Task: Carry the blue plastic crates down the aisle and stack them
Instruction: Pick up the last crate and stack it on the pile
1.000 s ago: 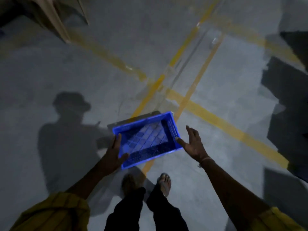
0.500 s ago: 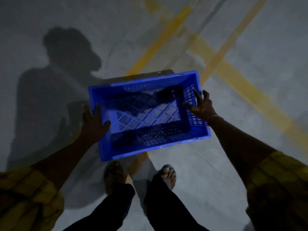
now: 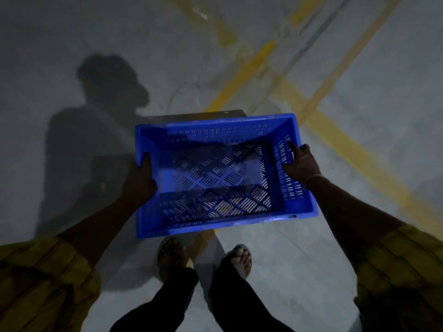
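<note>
The blue plastic crate (image 3: 223, 173) is held in front of the body at about waist height, above the concrete floor (image 3: 359, 248), open side up and empty. Its long axis runs left to right across the person, so each short end faces one hand. The left hand (image 3: 140, 180) is closed over the left end wall, thumb inside the rim and the remaining fingers hidden outside. The right hand (image 3: 299, 165) lies against the inside of the slotted right end wall with fingers partly extended; whether it is fully closed on the rim cannot be told. Both hands sit at roughly equal reach, so the load is shared evenly. No stack or second crate is in view; the carry phase appears to be in progress, and the stacking point must lie outside the frame. The floor is smooth grey concrete marked with crossing yellow lines (image 3: 354, 149). Lighting is dim, and the person's shadow (image 3: 96, 121) falls ahead to the left. Both sandalled feet (image 3: 239, 258) are visible below the crate.
</note>
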### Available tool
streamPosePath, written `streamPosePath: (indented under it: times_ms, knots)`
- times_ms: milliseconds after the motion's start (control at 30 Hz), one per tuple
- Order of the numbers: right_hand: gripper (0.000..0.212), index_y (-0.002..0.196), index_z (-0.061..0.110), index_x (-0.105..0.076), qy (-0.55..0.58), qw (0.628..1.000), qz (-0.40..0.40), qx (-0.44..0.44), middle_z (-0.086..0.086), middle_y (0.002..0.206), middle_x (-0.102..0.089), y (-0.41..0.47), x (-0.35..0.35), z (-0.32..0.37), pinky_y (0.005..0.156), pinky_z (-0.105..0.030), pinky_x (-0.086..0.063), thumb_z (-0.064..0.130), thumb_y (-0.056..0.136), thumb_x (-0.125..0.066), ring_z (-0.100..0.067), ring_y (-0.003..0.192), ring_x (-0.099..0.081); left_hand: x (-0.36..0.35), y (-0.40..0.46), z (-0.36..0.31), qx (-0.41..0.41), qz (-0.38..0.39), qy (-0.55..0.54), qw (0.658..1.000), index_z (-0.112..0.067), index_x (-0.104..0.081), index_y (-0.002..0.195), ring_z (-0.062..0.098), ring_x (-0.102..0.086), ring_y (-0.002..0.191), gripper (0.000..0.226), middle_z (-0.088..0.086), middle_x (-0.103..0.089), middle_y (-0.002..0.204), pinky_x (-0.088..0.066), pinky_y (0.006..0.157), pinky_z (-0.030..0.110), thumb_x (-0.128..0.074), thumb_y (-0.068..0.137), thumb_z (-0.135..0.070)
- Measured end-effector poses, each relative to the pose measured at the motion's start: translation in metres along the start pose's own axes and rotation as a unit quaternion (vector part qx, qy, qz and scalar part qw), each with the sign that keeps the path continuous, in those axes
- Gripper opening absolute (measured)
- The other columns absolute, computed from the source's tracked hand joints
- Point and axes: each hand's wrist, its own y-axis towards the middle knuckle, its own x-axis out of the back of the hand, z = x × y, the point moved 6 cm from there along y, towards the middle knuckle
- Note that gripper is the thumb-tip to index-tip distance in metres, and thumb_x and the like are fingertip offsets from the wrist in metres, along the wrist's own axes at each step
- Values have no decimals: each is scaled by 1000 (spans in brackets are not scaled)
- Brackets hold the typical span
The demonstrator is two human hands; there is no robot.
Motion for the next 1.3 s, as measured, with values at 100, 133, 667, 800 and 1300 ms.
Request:
streamPosePath:
  times_ms: [100, 133, 667, 800, 1300]
  knots:
    - [79, 154, 19, -31, -29, 1000, -5, 0, -23, 138, -37, -49, 64, 32, 88, -46, -48, 11, 84, -67, -47, 108, -56, 65, -34, -18, -13, -4, 12, 1000, -6, -11, 159, 53, -57, 82, 83, 42, -32, 132, -46, 69, 46, -59, 90, -4]
    - [80, 154, 19, -31, -32, 999, -9, 3, -24, 139, -37, -68, 86, 44, 88, -46, -47, 9, 84, -66, -47, 109, -56, 89, -49, -24, -17, -9, 11, 1000, -5, -13, 158, 53, -56, 83, 80, 41, -34, 130, -47, 70, 46, -56, 91, -6]
    - [58, 152, 22, -36, -19, 966, -153, 208, -27, 109, -51, -359, 356, 234, 69, -47, -45, 15, 96, -46, -48, 85, -56, 388, -394, -44, -7, -199, -27, 980, -13, -19, 158, 50, -54, 81, 70, 33, -40, 128, -46, 71, 52, -51, 97, -6]
    - [57, 151, 18, -40, 9, 935, -150, 321, -28, 101, -52, -383, 369, 266, 72, -49, -47, 26, 94, -39, -48, 83, -56, 392, -469, -23, -6, -293, -90, 952, -6, -29, 155, 43, -55, 75, 63, 26, -45, 102, -47, 74, 46, -51, 96, 1]
    - [57, 149, 22, -44, -46, 821, -3, 569, -23, 101, -51, -494, 293, 404, 75, -40, -42, 20, 92, -42, -42, 83, -54, 252, -769, 20, 222, -444, -215, 841, -18, -39, 153, 42, -62, 79, 62, 29, -61, 92, -45, 71, 41, -41, 92, -30]
